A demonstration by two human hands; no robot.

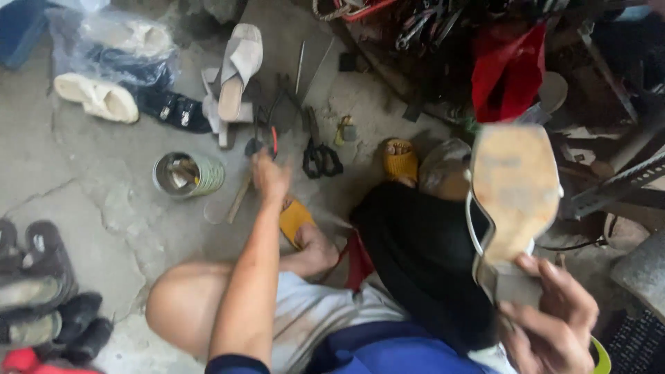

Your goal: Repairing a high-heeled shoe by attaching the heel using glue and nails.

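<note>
My right hand (554, 322) is closed around the heel of a white sandal (514, 201), sole up, above my lap. My left hand (270, 176) reaches to the concrete floor (90, 173) by a wooden-handled tool (240, 197), near the tin can (185, 174) and scissors (321, 158); whether it grips anything, I cannot tell. Risk, as I judge it: reaching blind among sharp tools could tip the can or nick my fingers.

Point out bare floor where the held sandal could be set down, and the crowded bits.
Bare concrete floor lies between the cream sandal, the tin can and the dark shoes at lower left. Crowded: tools around the scissors near the left hand, and clutter beyond the sandal in the right hand.
</note>
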